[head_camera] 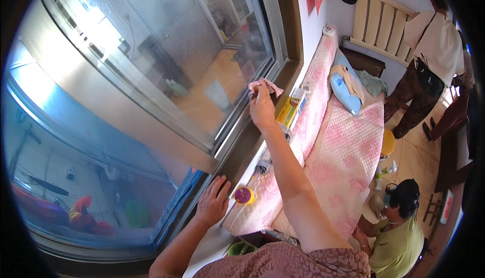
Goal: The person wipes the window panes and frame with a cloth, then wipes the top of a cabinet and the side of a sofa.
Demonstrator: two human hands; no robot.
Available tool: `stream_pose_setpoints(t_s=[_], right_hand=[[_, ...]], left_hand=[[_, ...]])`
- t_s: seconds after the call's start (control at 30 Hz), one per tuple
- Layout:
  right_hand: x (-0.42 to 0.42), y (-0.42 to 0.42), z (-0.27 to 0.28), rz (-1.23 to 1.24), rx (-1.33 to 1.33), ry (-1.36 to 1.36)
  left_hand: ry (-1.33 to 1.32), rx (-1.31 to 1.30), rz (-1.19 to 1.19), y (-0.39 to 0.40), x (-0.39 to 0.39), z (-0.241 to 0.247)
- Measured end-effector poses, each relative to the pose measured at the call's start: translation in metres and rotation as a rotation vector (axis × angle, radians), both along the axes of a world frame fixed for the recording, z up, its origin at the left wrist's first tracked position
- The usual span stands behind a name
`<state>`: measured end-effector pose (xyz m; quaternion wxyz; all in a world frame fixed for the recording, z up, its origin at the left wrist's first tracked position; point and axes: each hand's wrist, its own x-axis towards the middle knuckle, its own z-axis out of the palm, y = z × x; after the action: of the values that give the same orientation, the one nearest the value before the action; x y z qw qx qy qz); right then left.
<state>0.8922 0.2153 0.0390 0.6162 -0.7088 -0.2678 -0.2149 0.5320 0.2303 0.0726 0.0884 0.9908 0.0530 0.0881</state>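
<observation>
My right hand (263, 107) grips a crumpled pink cloth (269, 85) against the lower metal frame of a sliding window. Behind the cloth, the glass pane (182, 69) shows a room with a tan floor. My left hand (214, 201) rests on the brown window sill (242, 150), its fingers apart and nothing in it. Close to that hand, a round container with a purple lid (243, 195) stands on the ledge beside the sofa. A yellow box (290, 108) lies below my right wrist.
A sofa with a pink quilted cover (341, 153) runs along the wall, a blue pillow (345, 88) on it. At the lower right a person in a green shirt (398, 244) bends by the sofa. Another person (435, 47) stands near the cream radiator (380, 22). A spray bottle (388, 169) is beyond the sofa.
</observation>
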Motion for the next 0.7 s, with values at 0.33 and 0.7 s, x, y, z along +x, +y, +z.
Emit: stream_pose_setpoints(t_s=[0.33, 0.7], right_hand=[[0.122, -0.019, 0.125, 0.252, 0.319, 0.309], [0.174, 0.003, 0.214, -0.109, 0.199, -0.515]], left_hand=[[0.048, 0.001, 0.031, -0.001, 0.002, 0.004], [0.097, -0.001, 0.014, -0.001, 0.004, 0.006]])
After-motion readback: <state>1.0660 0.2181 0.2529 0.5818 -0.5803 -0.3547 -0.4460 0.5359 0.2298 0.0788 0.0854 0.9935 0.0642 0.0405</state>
